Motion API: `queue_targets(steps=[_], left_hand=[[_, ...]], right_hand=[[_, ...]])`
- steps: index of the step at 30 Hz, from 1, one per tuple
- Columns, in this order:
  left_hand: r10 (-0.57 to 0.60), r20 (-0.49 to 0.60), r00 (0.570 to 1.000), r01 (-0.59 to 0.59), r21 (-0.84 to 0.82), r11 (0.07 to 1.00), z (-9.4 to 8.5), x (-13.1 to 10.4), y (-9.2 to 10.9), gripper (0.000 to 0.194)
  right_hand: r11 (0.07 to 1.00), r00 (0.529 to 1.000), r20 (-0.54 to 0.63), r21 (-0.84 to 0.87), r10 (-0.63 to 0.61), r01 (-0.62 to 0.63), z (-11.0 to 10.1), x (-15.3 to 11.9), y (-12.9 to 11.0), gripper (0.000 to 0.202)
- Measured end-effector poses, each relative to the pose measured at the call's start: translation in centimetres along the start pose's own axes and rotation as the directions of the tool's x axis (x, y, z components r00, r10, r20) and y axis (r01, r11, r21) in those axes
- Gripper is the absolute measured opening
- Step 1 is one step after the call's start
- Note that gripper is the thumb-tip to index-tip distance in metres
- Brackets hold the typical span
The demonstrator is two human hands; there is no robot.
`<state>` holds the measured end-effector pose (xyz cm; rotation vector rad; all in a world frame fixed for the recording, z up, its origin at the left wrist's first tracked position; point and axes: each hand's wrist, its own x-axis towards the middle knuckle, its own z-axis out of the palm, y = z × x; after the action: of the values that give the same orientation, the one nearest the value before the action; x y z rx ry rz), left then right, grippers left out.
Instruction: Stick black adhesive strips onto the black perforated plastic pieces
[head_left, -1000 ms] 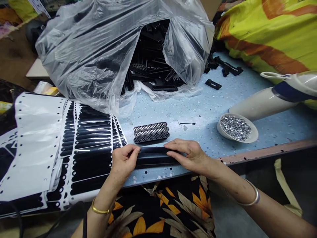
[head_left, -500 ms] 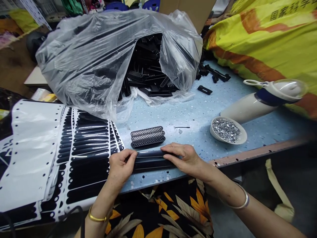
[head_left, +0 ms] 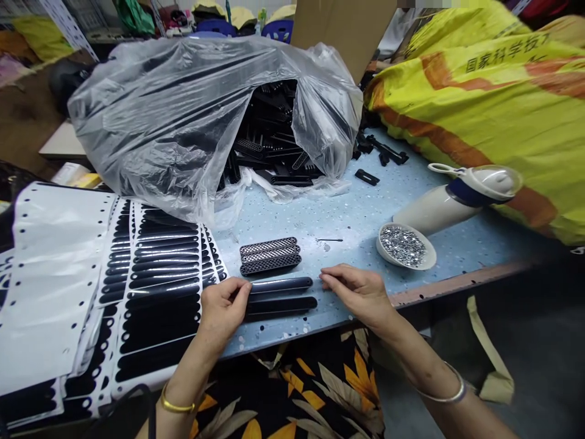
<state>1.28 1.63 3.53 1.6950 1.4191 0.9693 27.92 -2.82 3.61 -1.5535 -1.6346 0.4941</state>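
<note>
Upper strip [head_left: 281, 285] looks glossy, lattice pcs [head_left: 270, 257] rough plstc, metal bits [head_left: 402, 246] shiny, bag [head_left: 155, 128] crinkly plstc.

We see a blk garment [head_left: 292, 408] w/ orange & beige leaf print. Gold bangle [head_left: 176, 408] L of it, silver bangle [head_left: 457, 396] R.

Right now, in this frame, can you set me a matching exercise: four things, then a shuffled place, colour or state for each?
1. left hand
2. right hand
3. bowl
4. sack

A. full of silvery bits
B. pinching a black strip at its left end
C. yellow with orange bands
D. fingertips just beyond the black strip's right end

Pairs: 1-B, 2-D, 3-A, 4-C
</note>
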Motion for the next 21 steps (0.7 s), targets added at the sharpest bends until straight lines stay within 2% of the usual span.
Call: queue_targets(steps=[3, 7, 11, 16, 18, 21], left_hand=[[0.014, -0.003, 1.0, -0.014, 0.005, 1.0, -0.1, 0.0, 0.1, 0.025], [0.016, -0.004, 1.0, -0.016, -0.009, 1.0, 0.0, 0.0, 0.0, 0.024], [0.012, -0.025, 1.0, -0.012, -0.01, 1.0, 0.2, -0.1, -0.4, 0.025], [0.022, -0.012, 1.0, -0.021, 0.049, 0.999, 0.3, -0.1, -0.7, 0.026], [0.032, 0.006, 0.999, -0.032, 0.056, 0.998, 0.3, -0.1, -0.8, 0.027], [0.047, 0.038, 0.998, -0.049, 0.051, 0.997, 0.4, -0.1, -0.9, 0.027]], right_hand=[[0.999, 1.0, -0.014, -0.046, -0.002, 0.001, 1.9, -0.1, -0.3, 0.021], [0.992, 0.999, 0.041, -0.124, 0.026, -0.021, 3.5, 0.6, -0.6, 0.035], [0.988, 0.996, 0.064, -0.142, 0.062, -0.052, 3.4, 1.2, -0.4, 0.049], [0.975, 0.958, 0.205, 0.055, 0.202, -0.217, 2.0, 1.4, -0.3, 0.046], [0.985, 0.974, 0.152, 0.011, 0.169, -0.172, 1.6, 1.3, -0.5, 0.045], [0.974, 0.998, -0.031, -0.224, -0.045, 0.037, 1.8, 1.1, -1.2, 0.036]])
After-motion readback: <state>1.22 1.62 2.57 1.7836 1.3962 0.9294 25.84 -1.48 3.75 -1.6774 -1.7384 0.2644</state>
